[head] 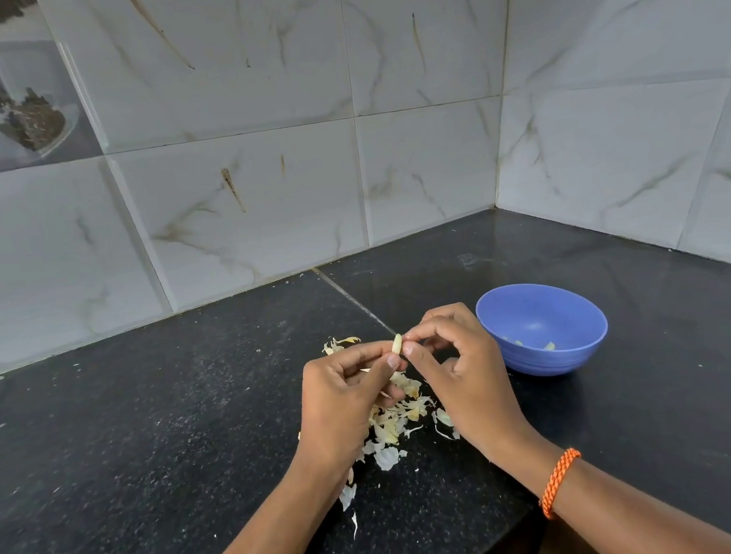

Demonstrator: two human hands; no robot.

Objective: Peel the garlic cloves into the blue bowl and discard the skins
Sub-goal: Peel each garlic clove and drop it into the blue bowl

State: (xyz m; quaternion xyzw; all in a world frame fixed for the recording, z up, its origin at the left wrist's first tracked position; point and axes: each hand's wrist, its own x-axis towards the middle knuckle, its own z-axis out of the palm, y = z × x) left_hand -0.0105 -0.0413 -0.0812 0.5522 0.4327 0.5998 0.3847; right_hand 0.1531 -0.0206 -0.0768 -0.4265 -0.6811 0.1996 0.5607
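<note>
The left hand [345,389] and right hand [455,369] meet over the counter [144,442], both pinching one clove [397,344] between thumb and fingertips. The clove stands nearly upright, its pale top showing above the fingers; the rest of each hand's fingers are curled in. Right under the hands lies a scatter of skins [395,425], spreading toward the wrists and a little past the fingertips. Just right of the right hand sits the bowl [548,355], with a few pale pieces at its bottom. An orange band [559,481] circles the right wrist.
</note>
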